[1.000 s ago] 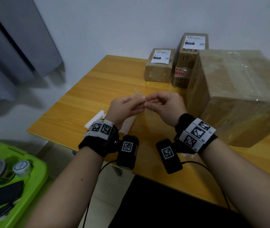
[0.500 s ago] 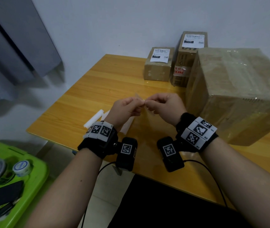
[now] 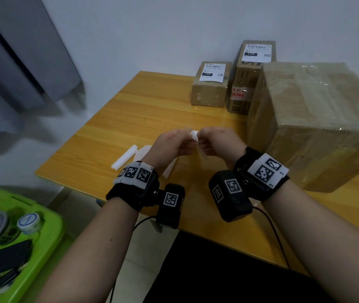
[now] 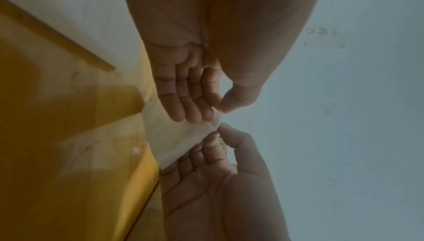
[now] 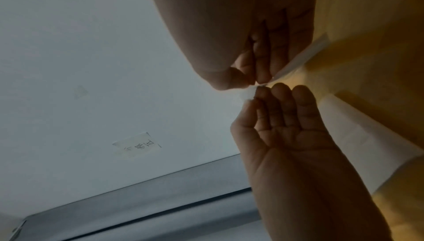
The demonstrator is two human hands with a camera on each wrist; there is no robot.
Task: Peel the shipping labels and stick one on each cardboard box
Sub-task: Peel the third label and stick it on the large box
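Observation:
Both hands are raised over the wooden table [image 3: 143, 110] and pinch one corner of a shipping label sheet [image 3: 194, 134]. My left hand [image 3: 187, 134] [image 4: 215, 110] [image 5: 254, 94] pinches a small white corner. My right hand [image 3: 202, 134] [image 4: 220, 130] [image 5: 257, 81] pinches the other layer, which hangs down as a pale translucent strip [image 3: 202, 153] [image 5: 298, 60]. At the back stand a small cardboard box [image 3: 210, 92] and a tall box [image 3: 244, 90], each with a white label on top. The large box [image 3: 318, 119] at the right shows no label.
A white roll [image 3: 124, 156] and white sheets [image 3: 143, 150] lie on the table under my left hand. A green bin [image 3: 43, 241] with a tape roll [image 3: 29, 223] sits on the floor at the lower left. The large box stands close to my right wrist.
The fingertips have drawn slightly apart, and a white corner of the label now shows between them. The hands stay in the same place above the table.

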